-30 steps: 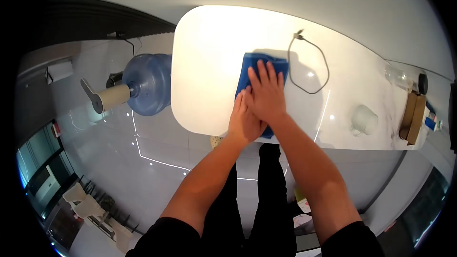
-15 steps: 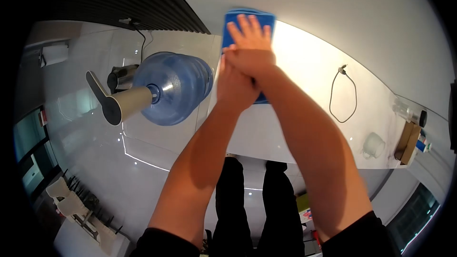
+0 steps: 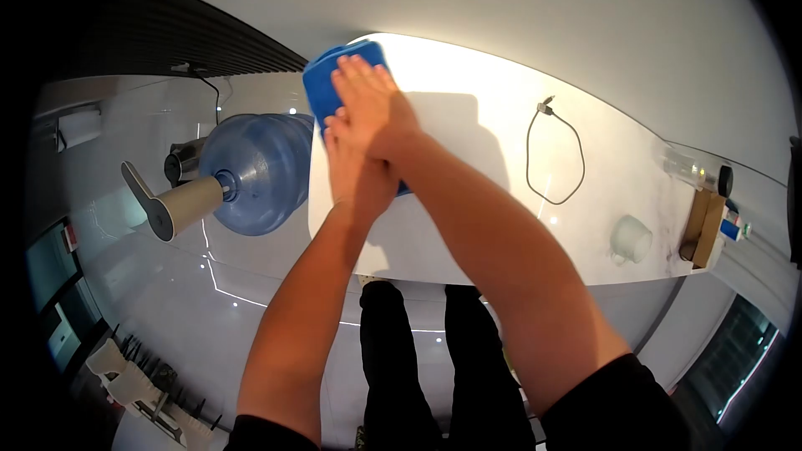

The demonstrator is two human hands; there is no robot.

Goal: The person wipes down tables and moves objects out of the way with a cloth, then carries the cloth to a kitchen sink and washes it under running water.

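Observation:
A folded blue cloth (image 3: 322, 88) lies at the rounded left end of the white tabletop (image 3: 451, 234). My right hand (image 3: 376, 113) presses flat on the cloth, fingers stretched out toward the far edge. Just below it, my left hand (image 3: 361, 179) also rests flat on the cloth, its fingers partly covered by the right hand. Both hands hide the cloth's middle; a small blue bit shows beside the left wrist. Left of the table, a large blue water bottle (image 3: 255, 171) with a beige pump (image 3: 188, 207) stands close to the cloth.
A looped charging cable (image 3: 582, 159) lies on the tabletop to the right. Farther right are a glass mug (image 3: 631, 239), a clear bottle with a black cap (image 3: 693, 169) and a cardboard box (image 3: 704, 225). A metal kettle (image 3: 185, 159) stands behind the water bottle.
Both hands and the blue cloth have slid left along the tabletop to its left end, and the cloth is now slightly turned. The head view has shifted too.

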